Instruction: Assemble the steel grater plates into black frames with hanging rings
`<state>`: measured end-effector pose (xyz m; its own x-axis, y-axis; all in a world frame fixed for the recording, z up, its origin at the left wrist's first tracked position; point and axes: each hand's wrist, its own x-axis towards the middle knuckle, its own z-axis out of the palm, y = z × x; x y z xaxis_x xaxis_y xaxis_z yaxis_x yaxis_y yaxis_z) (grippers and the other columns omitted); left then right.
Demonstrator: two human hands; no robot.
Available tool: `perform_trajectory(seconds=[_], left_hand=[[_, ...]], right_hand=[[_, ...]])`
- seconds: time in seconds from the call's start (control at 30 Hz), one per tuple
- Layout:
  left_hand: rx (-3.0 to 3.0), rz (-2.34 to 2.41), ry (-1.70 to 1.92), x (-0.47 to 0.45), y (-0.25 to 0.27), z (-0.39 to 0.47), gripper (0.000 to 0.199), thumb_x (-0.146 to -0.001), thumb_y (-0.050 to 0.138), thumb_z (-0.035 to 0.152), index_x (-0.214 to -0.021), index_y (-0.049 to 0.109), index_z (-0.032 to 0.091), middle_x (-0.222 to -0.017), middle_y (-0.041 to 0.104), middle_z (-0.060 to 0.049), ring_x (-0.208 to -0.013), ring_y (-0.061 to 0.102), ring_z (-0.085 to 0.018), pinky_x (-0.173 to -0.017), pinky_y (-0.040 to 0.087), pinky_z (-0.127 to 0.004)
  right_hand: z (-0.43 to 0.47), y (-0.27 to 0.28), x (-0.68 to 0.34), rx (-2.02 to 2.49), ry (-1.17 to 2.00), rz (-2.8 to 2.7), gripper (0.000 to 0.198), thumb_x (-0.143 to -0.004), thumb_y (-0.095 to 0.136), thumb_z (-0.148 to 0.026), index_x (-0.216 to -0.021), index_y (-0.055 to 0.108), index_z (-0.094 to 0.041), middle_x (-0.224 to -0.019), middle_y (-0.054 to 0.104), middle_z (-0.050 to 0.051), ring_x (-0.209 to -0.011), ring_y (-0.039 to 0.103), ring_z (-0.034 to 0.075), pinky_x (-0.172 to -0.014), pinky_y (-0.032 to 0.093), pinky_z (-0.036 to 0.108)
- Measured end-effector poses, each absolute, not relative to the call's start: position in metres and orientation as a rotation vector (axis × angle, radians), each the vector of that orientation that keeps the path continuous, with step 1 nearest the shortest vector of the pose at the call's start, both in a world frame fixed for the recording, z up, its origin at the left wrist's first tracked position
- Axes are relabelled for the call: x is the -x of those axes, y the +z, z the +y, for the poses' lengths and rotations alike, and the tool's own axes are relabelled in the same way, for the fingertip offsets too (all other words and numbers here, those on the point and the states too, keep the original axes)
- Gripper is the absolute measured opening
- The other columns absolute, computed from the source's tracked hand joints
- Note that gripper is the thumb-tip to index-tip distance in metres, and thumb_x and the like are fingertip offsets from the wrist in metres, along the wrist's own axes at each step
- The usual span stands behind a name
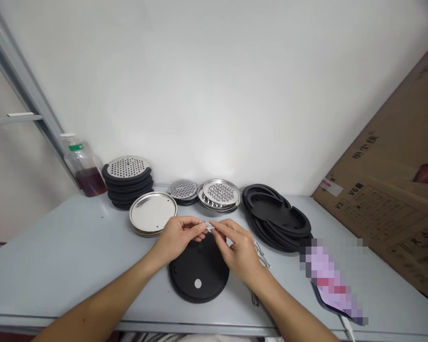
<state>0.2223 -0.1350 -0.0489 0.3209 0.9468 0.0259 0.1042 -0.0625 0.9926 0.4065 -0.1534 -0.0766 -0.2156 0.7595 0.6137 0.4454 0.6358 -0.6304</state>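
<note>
Pinching a thin wire (pixel 209 226) between them, the left hand (pixel 180 235) and right hand (pixel 239 247) hold it left-to-right above the black disc's (pixel 196 266) far edge.

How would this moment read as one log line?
left hand: pinching thin shiny piece | right hand: pinching same piece | beneath hands: black disc with pale dot | back left: stacked silver plates

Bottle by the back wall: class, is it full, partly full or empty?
Partly full: dark red liquid fills only the lower part of the bottle, its level well below the neck.
</note>
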Motion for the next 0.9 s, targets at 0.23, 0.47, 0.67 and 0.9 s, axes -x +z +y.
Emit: perform_trajectory(seconds=[0.23, 0.47, 0.67, 0.9], left_hand=[[-1.448, 0.994, 0.914, -0.224, -0.055, -0.135, 0.031, -0.081, 0.067, 0.042, -0.089, 0.075, 0.013, -0.084, 0.073, -0.007, -0.076, 0.065, -0.017, -0.071, 0.053, -0.026], [-1.401, 1.022, 0.933, -0.230, -0.056, -0.136, 0.029, -0.079, 0.070, 0.041, -0.084, 0.075, 0.013, -0.079, 0.072, -0.006, -0.070, 0.064, -0.015, -0.068, 0.053, -0.025], [-1.326, 0.939, 0.951, -0.226, -0.057, -0.129, 0.032, -0.078, 0.073, 0.040, -0.097, 0.075, 0.015, -0.092, 0.075, -0.007, -0.084, 0.067, -0.017, -0.080, 0.055, -0.029], [-1.573, 1.068, 1.072, -0.218, -0.054, -0.131, 0.025, -0.083, 0.067, 0.039, -0.095, 0.074, 0.017, -0.088, 0.074, -0.004, -0.082, 0.068, -0.017, -0.079, 0.055, -0.027]], right_hand=[[-0.152, -0.080, -0.411, 0.956, 0.303, -2.058, 0.031, -0.096, 0.042, -0.017, -0.120, 0.061, -0.021, -0.091, 0.059, 0.008, -0.078, 0.058, 0.017, -0.071, 0.050, 0.029], [-0.153, -0.080, -0.409, 0.997, 0.015, -2.125, 0.028, -0.097, 0.036, -0.015, -0.106, 0.062, -0.017, -0.080, 0.057, 0.008, -0.072, 0.053, 0.018, -0.064, 0.046, 0.029], [-0.151, -0.080, -0.409, 1.008, 0.143, -1.936, 0.027, -0.098, 0.040, -0.019, -0.114, 0.062, -0.020, -0.086, 0.060, 0.008, -0.076, 0.058, 0.018, -0.069, 0.048, 0.030], [-0.147, -0.070, -0.413, 1.131, 0.351, -1.807, 0.022, -0.096, 0.048, -0.024, -0.103, 0.069, -0.021, -0.083, 0.066, 0.007, -0.078, 0.061, 0.020, -0.072, 0.046, 0.031]])
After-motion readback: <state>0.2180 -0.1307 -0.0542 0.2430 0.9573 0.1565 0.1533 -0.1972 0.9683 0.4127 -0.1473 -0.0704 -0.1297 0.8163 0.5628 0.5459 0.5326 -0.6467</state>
